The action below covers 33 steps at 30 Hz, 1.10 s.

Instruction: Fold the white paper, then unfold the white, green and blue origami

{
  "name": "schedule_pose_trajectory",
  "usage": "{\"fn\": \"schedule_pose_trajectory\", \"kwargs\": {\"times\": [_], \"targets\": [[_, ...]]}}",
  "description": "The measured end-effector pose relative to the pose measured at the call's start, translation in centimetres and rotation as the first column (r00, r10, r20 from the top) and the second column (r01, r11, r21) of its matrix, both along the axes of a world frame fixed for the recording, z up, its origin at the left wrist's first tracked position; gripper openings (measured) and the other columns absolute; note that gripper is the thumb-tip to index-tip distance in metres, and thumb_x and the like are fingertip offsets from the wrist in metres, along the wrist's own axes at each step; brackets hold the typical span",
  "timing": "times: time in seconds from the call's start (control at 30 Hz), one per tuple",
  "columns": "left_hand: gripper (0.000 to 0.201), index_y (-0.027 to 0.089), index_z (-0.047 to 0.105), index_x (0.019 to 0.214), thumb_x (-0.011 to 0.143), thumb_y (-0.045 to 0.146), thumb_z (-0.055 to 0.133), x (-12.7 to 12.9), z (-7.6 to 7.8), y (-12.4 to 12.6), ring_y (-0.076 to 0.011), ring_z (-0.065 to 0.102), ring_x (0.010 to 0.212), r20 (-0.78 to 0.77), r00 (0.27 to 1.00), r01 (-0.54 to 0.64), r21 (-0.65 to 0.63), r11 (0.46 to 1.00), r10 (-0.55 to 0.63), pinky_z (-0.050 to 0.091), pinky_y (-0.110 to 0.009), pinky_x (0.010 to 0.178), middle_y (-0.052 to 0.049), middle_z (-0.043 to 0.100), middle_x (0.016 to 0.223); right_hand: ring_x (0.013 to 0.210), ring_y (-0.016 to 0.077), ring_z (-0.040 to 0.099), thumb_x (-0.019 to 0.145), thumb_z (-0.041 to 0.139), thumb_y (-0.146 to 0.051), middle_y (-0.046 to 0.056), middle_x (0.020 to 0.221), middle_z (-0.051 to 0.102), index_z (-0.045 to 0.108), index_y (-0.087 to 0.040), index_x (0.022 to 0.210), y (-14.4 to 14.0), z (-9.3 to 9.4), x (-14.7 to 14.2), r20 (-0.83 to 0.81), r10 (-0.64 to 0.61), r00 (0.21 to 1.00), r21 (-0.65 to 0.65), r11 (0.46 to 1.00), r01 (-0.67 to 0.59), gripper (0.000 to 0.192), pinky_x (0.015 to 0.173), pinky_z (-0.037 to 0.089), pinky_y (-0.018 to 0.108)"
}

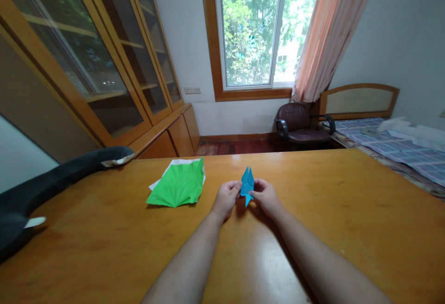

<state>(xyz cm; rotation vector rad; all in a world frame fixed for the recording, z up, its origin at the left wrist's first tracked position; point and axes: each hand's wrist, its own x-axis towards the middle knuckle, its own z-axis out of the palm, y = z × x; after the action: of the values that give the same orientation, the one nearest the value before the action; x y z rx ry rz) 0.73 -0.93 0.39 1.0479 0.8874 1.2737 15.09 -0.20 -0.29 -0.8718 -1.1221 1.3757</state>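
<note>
A small piece of folded blue origami paper (247, 184) is held just above the tabletop in front of me. Two narrow points stick up at its top, and one pointed flap hangs at the bottom. My left hand (227, 197) pinches its left edge between thumb and fingers. On the other side, my right hand (267, 196) grips the right edge, its thumb near the lower flap. To the left of my hands lies a creased green sheet of paper (177, 184), with white paper (184, 161) showing under its edges.
The wooden table (299, 248) spans the foreground. At its left edge lies a dark, curved object (66, 179) with white patches. Beyond stand a glass-fronted cabinet (139, 123), a brown armchair (301, 121) under the window, and a bed (389, 142) at the right.
</note>
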Motion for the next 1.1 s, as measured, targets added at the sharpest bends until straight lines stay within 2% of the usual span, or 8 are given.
{"fn": "schedule_pose_trajectory", "kwargs": {"times": [0.23, 0.43, 0.5, 0.63, 0.77, 0.9, 1.0, 1.1], "targets": [[0.039, 0.011, 0.063, 0.089, 0.055, 0.021, 0.081, 0.1, -0.2, 0.0, -0.0203, 0.064, 0.08, -0.036, 0.999, -0.028, 0.096, 0.995, 0.031, 0.052, -0.028, 0.074, -0.009, 0.067, 0.088, 0.087, 0.024, 0.068, 0.057, 0.071, -0.013, 0.006, 0.095, 0.073, 0.071, -0.02, 0.094, 0.1, 0.1, -0.1, 0.075, 0.039, 0.996, 0.154, 0.987, -0.05, 0.038, 0.086, 0.052, 0.041], [0.063, 0.019, 0.052, 0.121, 0.061, 0.012, 0.071, 0.4, -1.1, 0.1, -0.018, 0.065, 0.082, -0.073, 0.996, -0.045, 0.151, 0.988, 0.056, 0.055, -0.027, 0.07, -0.008, 0.06, 0.104, 0.092, 0.0242, 0.067, 0.057, 0.07, -0.011, 0.005, 0.104, 0.072, 0.067, -0.022, 0.109, 0.3, -0.5, -0.1, 0.046, 0.028, 0.999, 0.149, 0.988, -0.034, 0.053, 0.085, 0.052, 0.04], [0.06, 0.018, 0.054, 0.12, 0.063, 0.012, 0.07, 0.3, -1.1, 0.1, -0.0181, 0.065, 0.085, -0.097, 0.994, -0.032, 0.184, 0.982, 0.051, 0.055, -0.028, 0.075, -0.008, 0.06, 0.105, 0.094, 0.0238, 0.066, 0.056, 0.069, -0.01, 0.005, 0.108, 0.07, 0.064, -0.023, 0.115, 0.4, -0.7, -0.1, 0.02, 0.017, 1.0, 0.132, 0.991, -0.019, 0.061, 0.087, 0.052, 0.04], [0.038, 0.013, 0.063, 0.104, 0.066, 0.016, 0.07, 0.0, -0.7, -0.1, -0.0219, 0.064, 0.093, -0.159, 0.987, 0.044, 0.19, 0.981, -0.014, 0.052, -0.033, 0.086, -0.01, 0.065, 0.1, 0.091, 0.0217, 0.066, 0.056, 0.066, -0.01, 0.004, 0.105, 0.07, 0.06, -0.025, 0.12, 0.4, -0.8, -0.2, 0.028, 0.013, 1.0, 0.119, 0.993, -0.017, 0.067, 0.083, 0.053, 0.038], [0.026, 0.012, 0.067, 0.095, 0.071, 0.019, 0.068, -0.3, -0.3, -0.2, -0.023, 0.065, 0.089, -0.26, 0.965, 0.073, 0.172, 0.982, -0.027, 0.052, -0.034, 0.083, -0.011, 0.068, 0.096, 0.087, 0.0219, 0.066, 0.057, 0.066, -0.012, 0.004, 0.095, 0.071, 0.067, -0.021, 0.103, 0.3, -0.4, -0.1, 0.088, 0.006, 0.996, 0.156, 0.988, -0.02, 0.047, 0.082, 0.052, 0.037], [0.021, 0.015, 0.069, 0.094, 0.074, 0.017, 0.066, -0.7, 0.3, -0.3, -0.0182, 0.062, 0.078, -0.48, 0.873, 0.056, 0.279, 0.959, 0.089, 0.05, -0.028, 0.072, -0.007, 0.067, 0.089, 0.081, 0.0214, 0.064, 0.059, 0.066, -0.016, 0.006, 0.084, 0.069, 0.068, -0.018, 0.085, 0.3, -0.1, 0.2, 0.219, -0.029, 0.975, 0.191, 0.982, -0.014, 0.027, 0.08, 0.051, 0.036], [0.008, 0.015, 0.07, 0.082, 0.075, 0.017, 0.066, -0.9, 0.8, -0.3, -0.0151, 0.056, 0.072, -0.612, 0.755, 0.038, 0.397, 0.917, 0.234, 0.046, -0.025, 0.066, -0.004, 0.061, 0.08, 0.088, 0.0222, 0.062, 0.06, 0.065, -0.018, 0.009, 0.095, 0.064, 0.069, -0.017, 0.074, 0.4, 0.2, 0.4, 0.338, -0.117, 0.934, 0.236, 0.971, 0.036, 0.014, 0.077, 0.051, 0.034], [0.007, 0.016, 0.069, 0.076, 0.078, 0.021, 0.065, -1.0, 1.4, -0.5, -0.0164, 0.056, 0.081, -0.605, 0.718, 0.014, 0.508, 0.861, 0.345, 0.047, -0.028, 0.073, -0.006, 0.058, 0.089, 0.093, 0.022, 0.06, 0.066, 0.064, -0.023, 0.011, 0.11, 0.058, 0.068, -0.017, 0.064, 0.2, 0.9, 0.6, 0.424, -0.225, 0.877, 0.297, 0.95, 0.101, 0.008, 0.074, 0.051, 0.032]]}}
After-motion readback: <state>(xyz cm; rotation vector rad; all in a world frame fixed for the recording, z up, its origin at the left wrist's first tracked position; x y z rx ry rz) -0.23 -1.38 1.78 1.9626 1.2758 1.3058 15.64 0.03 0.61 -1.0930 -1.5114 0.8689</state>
